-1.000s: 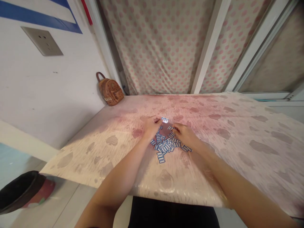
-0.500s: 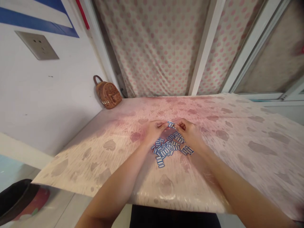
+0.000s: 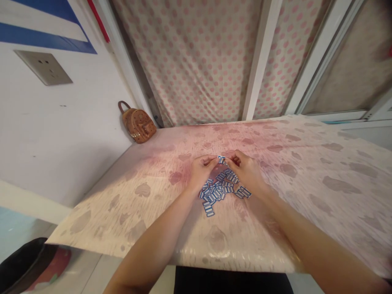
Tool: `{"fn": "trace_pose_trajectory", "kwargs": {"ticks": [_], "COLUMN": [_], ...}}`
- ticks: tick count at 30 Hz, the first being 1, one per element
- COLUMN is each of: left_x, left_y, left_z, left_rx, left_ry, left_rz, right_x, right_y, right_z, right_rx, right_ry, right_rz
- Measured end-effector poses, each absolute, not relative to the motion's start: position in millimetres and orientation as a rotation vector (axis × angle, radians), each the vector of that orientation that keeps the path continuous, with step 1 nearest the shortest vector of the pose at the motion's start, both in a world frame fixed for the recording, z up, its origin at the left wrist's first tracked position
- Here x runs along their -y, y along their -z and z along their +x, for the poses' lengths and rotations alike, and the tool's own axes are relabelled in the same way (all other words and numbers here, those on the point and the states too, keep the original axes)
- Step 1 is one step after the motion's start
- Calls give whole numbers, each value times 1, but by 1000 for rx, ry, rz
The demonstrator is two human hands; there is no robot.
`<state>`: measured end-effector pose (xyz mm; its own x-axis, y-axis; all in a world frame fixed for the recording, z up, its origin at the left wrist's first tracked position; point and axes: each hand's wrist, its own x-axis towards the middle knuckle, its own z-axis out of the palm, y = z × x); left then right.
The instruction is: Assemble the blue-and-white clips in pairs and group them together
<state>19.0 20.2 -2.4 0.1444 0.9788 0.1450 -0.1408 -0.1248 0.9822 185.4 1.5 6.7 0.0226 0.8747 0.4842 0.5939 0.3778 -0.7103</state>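
Between my two hands is a small blue-and-white label piece [image 3: 221, 159], lifted above the far side of a pile. My left hand [image 3: 203, 168] pinches its left end with thumb and fingers. At its right end, my right hand [image 3: 243, 166] grips it with thumb and curled fingers. Below and nearer to me lies a loose heap of similar blue-edged white label pieces [image 3: 216, 191], several of them overlapping. A few sit apart at the right [image 3: 243, 192] by my right wrist. Any print on the pieces is too small to read.
The table [image 3: 147, 220] has a pale cover with leaf-like spots. A small brown backpack [image 3: 139, 124] leans at the back left corner by the wall. A polka-dot curtain [image 3: 199, 61] hangs behind. A dark-lined bin [image 3: 36, 265] stands on the floor at the left.
The view has shifted slightly. Both hands stay together above the pile, and the held label piece has turned a little between the fingers.
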Motion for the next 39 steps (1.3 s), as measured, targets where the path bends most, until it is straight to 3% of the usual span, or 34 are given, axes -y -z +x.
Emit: {"fn": "trace_pose_trajectory", "kwargs": {"ticks": [27, 39], "left_x": [-13, -13], "left_y": [1, -1], "left_z": [25, 22], "left_rx": [-893, -1002], "left_ry": [-1324, -1361], "left_rz": [1190, 1360], "right_x": [-3, -6], "right_y": [-2, -2], "right_z": [181, 184], "right_rx": [1497, 1563], "right_ry": [-678, -626], "right_rz": [-1101, -1124]}}
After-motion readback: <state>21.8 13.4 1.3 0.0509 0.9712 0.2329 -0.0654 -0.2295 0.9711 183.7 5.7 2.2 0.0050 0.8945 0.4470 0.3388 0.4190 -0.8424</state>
